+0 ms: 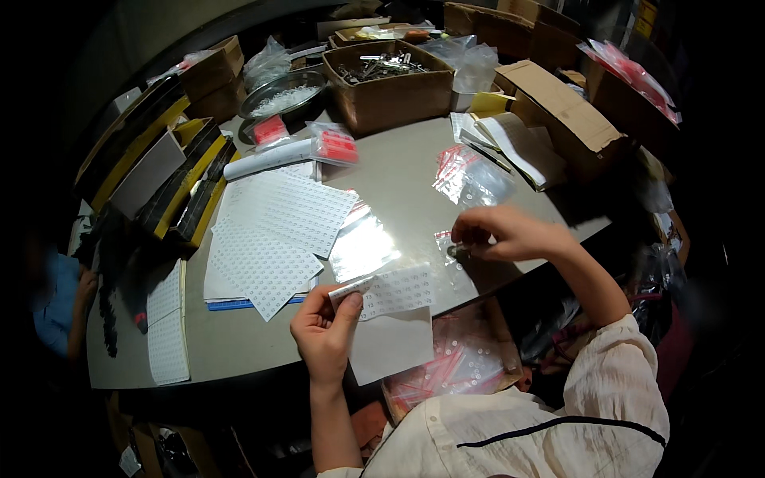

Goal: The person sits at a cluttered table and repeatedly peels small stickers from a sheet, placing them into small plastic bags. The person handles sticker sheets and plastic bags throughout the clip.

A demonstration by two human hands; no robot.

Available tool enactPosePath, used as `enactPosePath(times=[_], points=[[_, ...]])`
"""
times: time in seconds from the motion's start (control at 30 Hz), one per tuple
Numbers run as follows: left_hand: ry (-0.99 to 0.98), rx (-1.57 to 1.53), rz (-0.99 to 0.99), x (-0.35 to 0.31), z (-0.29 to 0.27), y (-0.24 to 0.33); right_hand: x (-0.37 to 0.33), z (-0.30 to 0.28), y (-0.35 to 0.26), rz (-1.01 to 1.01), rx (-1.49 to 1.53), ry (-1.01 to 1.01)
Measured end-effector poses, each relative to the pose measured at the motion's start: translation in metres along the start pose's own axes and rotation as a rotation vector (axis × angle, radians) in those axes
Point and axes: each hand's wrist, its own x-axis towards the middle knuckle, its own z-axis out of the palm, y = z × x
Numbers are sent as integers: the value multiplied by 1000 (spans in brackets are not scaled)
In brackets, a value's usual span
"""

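My left hand [325, 334] pinches a white sheet of small printed stickers [394, 293] between thumb and fingers, over the near edge of the table. The sheet is bent, and its blank lower part [390, 346] hangs down past the edge. To the right, my right hand [514, 233] is held above a small clear zip bag [450, 272] lying near the table edge. Its fingers are curled together; a small dark spot shows at the fingertips, too small to name. Between the hands and the paper pile lies a shiny clear plastic bag [365, 245].
More sticker sheets [283, 211] lie piled at left. Zip bags [474, 177] and an open notebook [518, 143] sit at right. Behind stand a carton of metal parts [390, 95] and a bowl of clear pieces [283, 99]. A box of filled bags [458, 362] is below the edge. Another person [60, 295] is at far left.
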Motion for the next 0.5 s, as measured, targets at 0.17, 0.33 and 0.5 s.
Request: enactPosePath(times=[0.17,0.33,0.5], points=[[14,3,-12,-1,0,2,-5,27,-8,-23,-188,48],[34,-2,2,-1,0,2,-11,32,-27,192,-411,137],[46,-17,1,-2,-1,4,-18,13,-46,247,-420,-119]])
